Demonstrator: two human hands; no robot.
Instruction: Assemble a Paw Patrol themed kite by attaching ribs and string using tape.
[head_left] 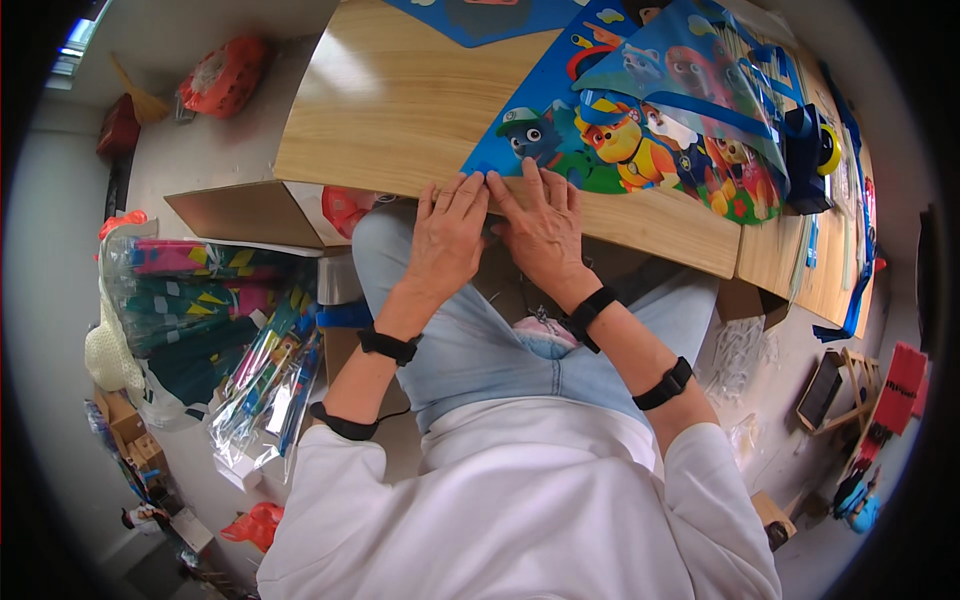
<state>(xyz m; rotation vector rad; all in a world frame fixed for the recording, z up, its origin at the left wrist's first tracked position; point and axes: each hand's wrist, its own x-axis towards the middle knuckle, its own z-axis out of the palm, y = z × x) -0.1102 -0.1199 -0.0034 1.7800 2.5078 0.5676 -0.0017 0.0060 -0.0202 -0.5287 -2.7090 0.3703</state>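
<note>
A blue triangular kite [560,110] printed with cartoon dogs lies on the wooden table, one pointed corner toward me at the front edge. My left hand [450,238] pinches that corner, its fingers close together and its thumb hidden. Right beside it, my right hand [545,228] grips the same edge, with its index finger lying over the printed face. The two hands' fingertips nearly touch. A clear, printed plastic piece with blue edging [690,90] lies over the kite's right part.
Another blue printed piece [480,20] lies at the table's far edge. A dark blue tape dispenser [808,155] and thin rods [808,240] are at right. On the left, packed kites in plastic [260,370] sit beside an open cardboard box [250,212]. White cords [740,355] hang at right.
</note>
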